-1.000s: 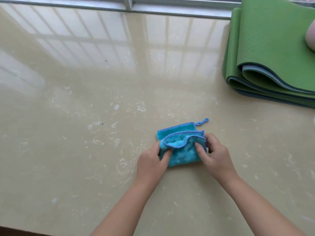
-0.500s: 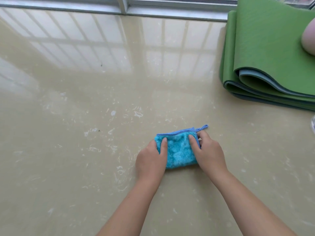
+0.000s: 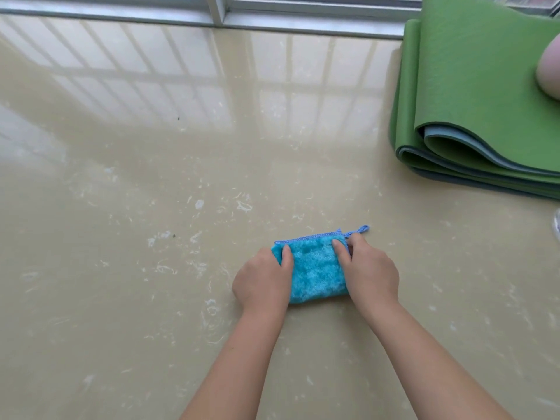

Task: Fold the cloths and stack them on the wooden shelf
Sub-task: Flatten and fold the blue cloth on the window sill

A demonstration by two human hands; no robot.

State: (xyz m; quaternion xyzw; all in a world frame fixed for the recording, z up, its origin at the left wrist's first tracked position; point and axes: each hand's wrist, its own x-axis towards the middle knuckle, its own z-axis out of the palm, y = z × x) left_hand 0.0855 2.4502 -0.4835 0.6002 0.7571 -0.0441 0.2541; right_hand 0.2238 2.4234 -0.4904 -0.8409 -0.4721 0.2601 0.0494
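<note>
A small fluffy turquoise cloth (image 3: pixel 315 269) with a blue stitched edge lies folded into a compact rectangle on the glossy beige surface (image 3: pixel 151 207). Its hanging loop (image 3: pixel 362 229) sticks out at the far right corner. My left hand (image 3: pixel 262 281) rests on the cloth's left side, with a finger laid flat on top. My right hand (image 3: pixel 371 268) presses the right side, fingers reaching to the far edge beside the loop. No wooden shelf is in view.
A folded green mat (image 3: pixel 478 95) with a grey-blue underside lies at the far right. A pale pink rounded object (image 3: pixel 550 72) sits on it at the frame edge. A metal window frame (image 3: pixel 218 13) runs along the far side.
My hands brought the near half of the cloth over the far half and laid it down. The raised fold is now flat, with both hands pressing on it.
</note>
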